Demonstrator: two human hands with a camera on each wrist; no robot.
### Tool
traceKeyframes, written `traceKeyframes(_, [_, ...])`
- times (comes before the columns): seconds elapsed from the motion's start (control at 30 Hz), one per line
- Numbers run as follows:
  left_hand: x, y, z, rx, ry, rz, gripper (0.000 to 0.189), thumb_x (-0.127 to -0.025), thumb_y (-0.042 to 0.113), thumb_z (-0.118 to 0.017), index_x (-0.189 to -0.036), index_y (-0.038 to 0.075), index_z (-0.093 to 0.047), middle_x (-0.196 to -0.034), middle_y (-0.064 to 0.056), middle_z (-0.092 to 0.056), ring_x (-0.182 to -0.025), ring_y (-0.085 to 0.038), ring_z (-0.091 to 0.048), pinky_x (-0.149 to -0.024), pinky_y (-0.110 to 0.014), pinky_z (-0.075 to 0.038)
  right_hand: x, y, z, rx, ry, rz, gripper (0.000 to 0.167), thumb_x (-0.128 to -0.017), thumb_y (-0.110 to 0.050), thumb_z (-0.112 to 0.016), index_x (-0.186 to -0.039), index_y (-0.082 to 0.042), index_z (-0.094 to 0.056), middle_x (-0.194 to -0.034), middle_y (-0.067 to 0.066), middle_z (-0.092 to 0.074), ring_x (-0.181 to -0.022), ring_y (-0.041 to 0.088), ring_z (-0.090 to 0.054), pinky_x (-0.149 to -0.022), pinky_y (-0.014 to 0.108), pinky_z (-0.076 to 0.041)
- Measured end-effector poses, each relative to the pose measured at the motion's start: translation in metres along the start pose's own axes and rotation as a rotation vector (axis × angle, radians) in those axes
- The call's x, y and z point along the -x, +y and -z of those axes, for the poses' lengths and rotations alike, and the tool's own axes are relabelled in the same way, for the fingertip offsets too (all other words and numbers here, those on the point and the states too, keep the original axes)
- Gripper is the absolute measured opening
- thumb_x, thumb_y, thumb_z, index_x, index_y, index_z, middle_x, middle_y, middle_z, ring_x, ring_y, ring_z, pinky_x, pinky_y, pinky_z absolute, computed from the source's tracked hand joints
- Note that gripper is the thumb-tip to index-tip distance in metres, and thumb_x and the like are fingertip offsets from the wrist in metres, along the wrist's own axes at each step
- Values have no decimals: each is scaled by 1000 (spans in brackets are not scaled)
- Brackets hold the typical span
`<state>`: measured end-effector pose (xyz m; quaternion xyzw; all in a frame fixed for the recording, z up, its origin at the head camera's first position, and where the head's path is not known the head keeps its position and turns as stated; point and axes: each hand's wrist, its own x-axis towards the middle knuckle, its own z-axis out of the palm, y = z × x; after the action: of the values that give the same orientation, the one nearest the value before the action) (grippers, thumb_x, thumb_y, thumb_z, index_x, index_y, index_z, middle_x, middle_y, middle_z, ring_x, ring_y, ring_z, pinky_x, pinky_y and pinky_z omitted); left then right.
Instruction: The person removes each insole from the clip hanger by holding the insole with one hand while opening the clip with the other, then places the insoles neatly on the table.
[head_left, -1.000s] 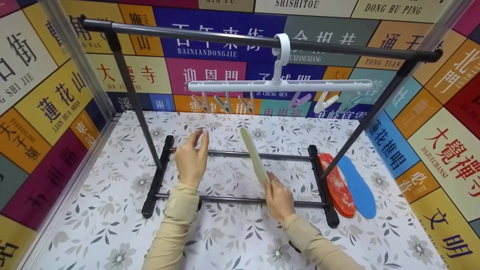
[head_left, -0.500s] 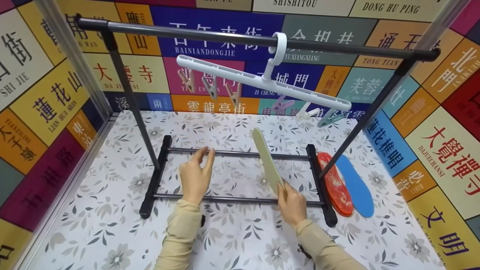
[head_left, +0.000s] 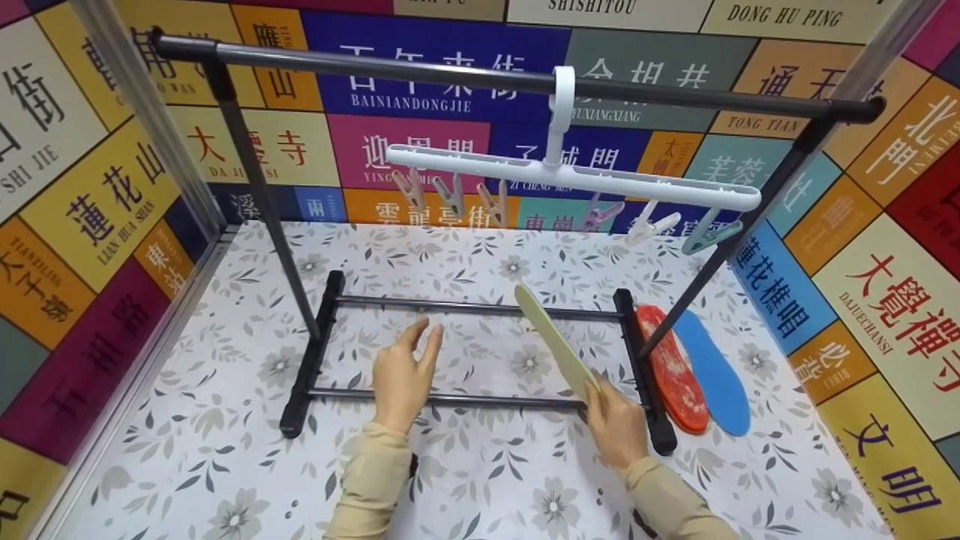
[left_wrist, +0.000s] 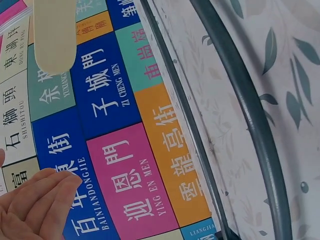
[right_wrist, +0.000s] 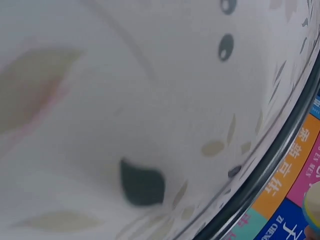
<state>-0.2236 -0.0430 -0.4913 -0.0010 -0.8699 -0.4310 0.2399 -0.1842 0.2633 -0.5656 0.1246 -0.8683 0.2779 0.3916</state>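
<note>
My right hand (head_left: 619, 424) pinches a pale yellow-green insole (head_left: 555, 341) by its near end, its far end tilted up and to the left. In the left wrist view the insole's rounded tip (left_wrist: 55, 37) shows at the top left; a sliver of the insole (right_wrist: 312, 205) enters the right wrist view at its right edge. My left hand (head_left: 403, 382) hovers over the base of the rack with thumb and fingers apart and nothing between them. Above both hands, a white hanger (head_left: 555, 176) with several clothespins (head_left: 493, 204) hangs from the rack's top bar, slightly tilted.
The dark metal rack (head_left: 480, 401) stands on a floral tabletop (head_left: 247, 457). Right of its foot lie a red patterned insole (head_left: 675, 371) and a blue insole (head_left: 712, 375) side by side. Walls printed with colored name blocks (head_left: 409, 67) enclose the table.
Both hands have come down and to the right, the insole moving with the right one. The hanger has swung and turned on the bar, its right end now lower than one second ago.
</note>
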Motion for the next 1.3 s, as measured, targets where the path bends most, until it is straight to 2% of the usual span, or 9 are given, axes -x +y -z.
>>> traceKeyframes(0.17, [4,-2,-1,-16,-19,2,44,-97,42,-59,-119,5,-71,-105,-19,-74,-96,-36,-72,-80,-47,-57,-1,12,25,19,2,-12,19,-81,7,-71,-100,4,-72,-73,18,-71,-55,29,-63,-51,42,-47])
traceKeyframes(0.23, [5,-2,-3,-27,-22,1,44,-97,43,-59,-119,6,-71,-105,-18,-74,-95,-36,-72,-79,-47,-57,0,18,35,28,7,-8,30,-79,8,-71,-109,3,-71,-81,19,-73,-60,31,-67,-55,44,-50])
traceKeyframes(0.37, [7,-2,-5,-25,-25,-10,44,-97,43,-60,-118,6,-71,-106,-18,-74,-96,-35,-72,-81,-47,-57,7,31,55,66,13,-3,37,-76,9,-73,-112,3,-71,-89,21,-74,-69,36,-71,-61,48,-51])
traceKeyframes(0.6, [8,-1,-8,-12,-39,-3,46,-97,45,-59,-118,6,-71,-106,-18,-74,-97,-33,-72,-83,-47,-56,22,52,85,112,12,-9,32,-75,9,-73,-106,5,-71,-87,24,-73,-70,40,-70,-63,49,-49])
traceKeyframes(0.87, [10,-4,-10,-5,-46,-5,46,-98,44,-59,-118,4,-71,-106,-20,-73,-99,-35,-72,-84,-48,-56,46,77,123,174,-3,-13,42,-76,11,-70,-116,2,-70,-97,26,-72,-72,44,-68,-63,50,-49])
traceKeyframes(1.07, [10,-6,-9,0,-57,1,47,-98,43,-58,-118,3,-71,-107,-19,-73,-98,-35,-72,-85,-47,-56,60,97,146,244,30,-30,37,-81,5,-68,-119,0,-69,-100,27,-72,-68,46,-66,-60,52,-48])
traceKeyframes(1.17, [10,-7,-9,3,-64,11,47,-98,44,-58,-118,3,-71,-108,-18,-74,-98,-35,-72,-85,-47,-56,63,106,154,273,50,-51,36,-82,4,-68,-118,1,-69,-97,28,-71,-68,49,-66,-60,56,-46])
traceKeyframes(1.3, [12,-8,-9,5,-79,14,47,-98,43,-58,-117,2,-71,-109,-18,-73,-97,-35,-72,-84,-47,-57,64,116,161,320,46,-147,34,-84,3,-67,-118,4,-67,-96,32,-69,-67,55,-63,-58,63,-44])
